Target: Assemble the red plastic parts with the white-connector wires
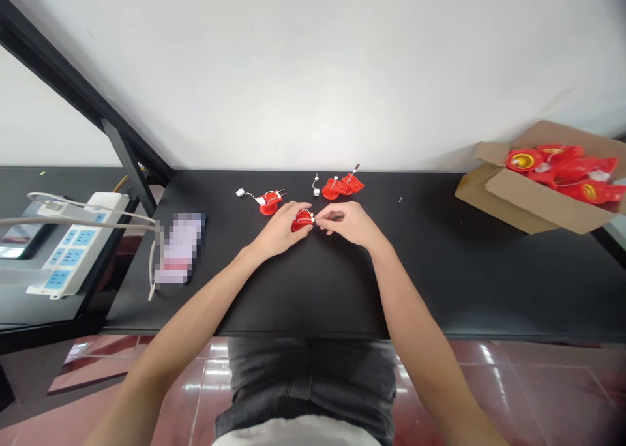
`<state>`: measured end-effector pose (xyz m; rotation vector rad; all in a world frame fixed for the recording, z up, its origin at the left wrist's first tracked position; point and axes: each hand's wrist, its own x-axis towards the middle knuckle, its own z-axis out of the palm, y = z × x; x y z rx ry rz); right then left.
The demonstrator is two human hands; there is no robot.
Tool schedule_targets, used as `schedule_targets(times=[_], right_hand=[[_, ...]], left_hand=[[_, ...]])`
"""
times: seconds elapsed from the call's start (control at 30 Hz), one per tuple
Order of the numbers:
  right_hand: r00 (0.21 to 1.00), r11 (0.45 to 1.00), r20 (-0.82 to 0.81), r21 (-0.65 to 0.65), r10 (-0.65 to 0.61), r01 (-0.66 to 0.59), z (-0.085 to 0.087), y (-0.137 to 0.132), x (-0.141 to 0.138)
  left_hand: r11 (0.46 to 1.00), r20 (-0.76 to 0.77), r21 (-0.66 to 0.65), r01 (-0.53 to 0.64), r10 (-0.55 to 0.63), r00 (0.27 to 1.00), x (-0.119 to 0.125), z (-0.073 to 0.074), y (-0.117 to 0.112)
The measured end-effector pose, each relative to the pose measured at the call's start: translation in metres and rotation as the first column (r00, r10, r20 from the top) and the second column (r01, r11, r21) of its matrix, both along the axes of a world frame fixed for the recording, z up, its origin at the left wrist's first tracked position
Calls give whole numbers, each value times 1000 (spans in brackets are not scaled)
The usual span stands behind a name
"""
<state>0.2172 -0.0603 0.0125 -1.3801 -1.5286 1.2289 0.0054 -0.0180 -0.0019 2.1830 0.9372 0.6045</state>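
Observation:
My left hand (282,229) is curled around a red plastic housing (302,220) and holds it on the black table. A thin white wire loops inside it. At the housing's right edge, the thumb and fingertips of my right hand (349,224) are pinched together by a small white part; what lies between them is too small to make out. Just beyond my left hand sits another red piece (269,203) with two metal prongs and a white wired connector (240,192). Two joined red parts (335,187) lie behind my right hand, beside a small white wired piece (316,192).
On the right, an open cardboard box (513,201) holds several red pieces with gold-coloured sockets. A tiny metal bit (400,200) lies on the black table (313,296). To the left are a phone (180,247), a white power strip (83,247) with cables, and a black frame post (128,165).

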Motion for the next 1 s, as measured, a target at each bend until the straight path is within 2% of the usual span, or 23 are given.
schedule_targets(times=[0.2,0.47,0.63,0.8,1.0], right_hand=[[999,1000,24,-5,26,-26,2,-2,-1],[983,997,183,71,21,-35,5,-6,-2],[964,991,265,111,37,-69,5,-7,-5],[958,988,287,148,4,-49,5,-8,-7],[974,983,218,184,-57,16,7,-8,-10]], left_hand=[[996,63,-87,-9,14,998,3,-5,1],[967,161,-253,8,34,986,6,-7,0],[966,200,-258,31,22,980,4,-9,3],[955,230,-296,37,33,973,3,-8,2],[911,299,-410,32,101,949,6,-6,0]])
